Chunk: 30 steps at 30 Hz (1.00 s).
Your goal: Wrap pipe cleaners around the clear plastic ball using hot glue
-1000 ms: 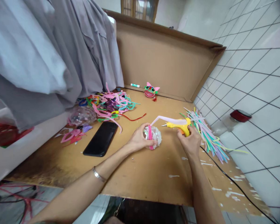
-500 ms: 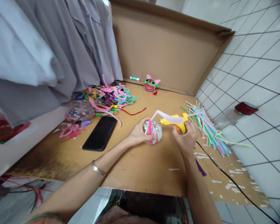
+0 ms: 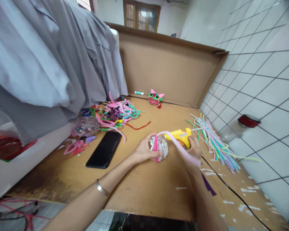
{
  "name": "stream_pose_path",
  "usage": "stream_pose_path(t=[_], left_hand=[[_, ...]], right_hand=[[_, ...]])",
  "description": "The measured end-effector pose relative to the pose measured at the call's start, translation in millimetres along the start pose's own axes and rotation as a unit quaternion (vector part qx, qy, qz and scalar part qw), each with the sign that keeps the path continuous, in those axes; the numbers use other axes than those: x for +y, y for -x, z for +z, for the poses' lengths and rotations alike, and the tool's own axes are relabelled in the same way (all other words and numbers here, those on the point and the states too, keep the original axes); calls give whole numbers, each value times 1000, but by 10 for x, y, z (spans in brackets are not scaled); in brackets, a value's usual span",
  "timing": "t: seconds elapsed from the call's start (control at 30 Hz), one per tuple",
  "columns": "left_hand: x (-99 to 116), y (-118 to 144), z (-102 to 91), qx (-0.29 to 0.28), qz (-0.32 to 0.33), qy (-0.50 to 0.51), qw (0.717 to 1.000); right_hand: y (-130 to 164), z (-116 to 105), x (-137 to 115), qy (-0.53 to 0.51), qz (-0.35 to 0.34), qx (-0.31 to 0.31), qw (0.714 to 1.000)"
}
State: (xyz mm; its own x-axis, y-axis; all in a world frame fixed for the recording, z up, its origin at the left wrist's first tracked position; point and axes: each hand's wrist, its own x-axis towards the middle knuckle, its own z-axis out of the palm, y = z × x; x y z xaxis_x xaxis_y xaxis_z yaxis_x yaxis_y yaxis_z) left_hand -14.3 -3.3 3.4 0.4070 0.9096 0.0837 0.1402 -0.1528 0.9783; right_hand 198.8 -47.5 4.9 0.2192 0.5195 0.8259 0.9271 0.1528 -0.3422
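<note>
My left hand [image 3: 144, 152] is wrapped round a small clear, whitish round piece [image 3: 163, 151] with a bright pink band [image 3: 155, 148] about it; whether it is a ball or a cup I cannot tell. In my right hand [image 3: 194, 152] is a yellow glue gun [image 3: 175, 134], its metal nozzle at the upper side of the round piece beside the band. A pale lilac pipe cleaner [image 3: 177, 145] rises from the top of the piece and drapes across in front of the gun to my right wrist. A translucent glue stick [image 3: 197, 128] sticks out of the gun's rear.
Left lie a black phone [image 3: 104, 150], tangled pipe cleaners [image 3: 118, 110] and a crumpled clear plastic piece [image 3: 85, 125]. Straight pipe cleaners [image 3: 214, 141] and a red-lidded jar [image 3: 249, 121] are right, near the gun's black cord [image 3: 231, 189]. A pink-eared figure [image 3: 154, 98] stands at the back.
The view has tilted up, so things sit lower in it. The free end of the lilac pipe cleaner has swung down from along the gun to my right wrist. Both hands keep their holds.
</note>
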Motion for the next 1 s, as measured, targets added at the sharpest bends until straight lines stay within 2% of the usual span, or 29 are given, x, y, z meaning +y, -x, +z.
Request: stream_pose_path(t=[0.3, 0.53, 1.0], left_hand=[[27, 8, 9, -6, 21, -11, 1000], [85, 32, -15, -2, 12, -30, 999], [21, 22, -5, 8, 33, -71, 997]], right_hand=[[-21, 8, 20, -1, -5, 1, 1000], [-33, -12, 12, -1, -12, -5, 1000], [-67, -64, -10, 9, -35, -7, 999]])
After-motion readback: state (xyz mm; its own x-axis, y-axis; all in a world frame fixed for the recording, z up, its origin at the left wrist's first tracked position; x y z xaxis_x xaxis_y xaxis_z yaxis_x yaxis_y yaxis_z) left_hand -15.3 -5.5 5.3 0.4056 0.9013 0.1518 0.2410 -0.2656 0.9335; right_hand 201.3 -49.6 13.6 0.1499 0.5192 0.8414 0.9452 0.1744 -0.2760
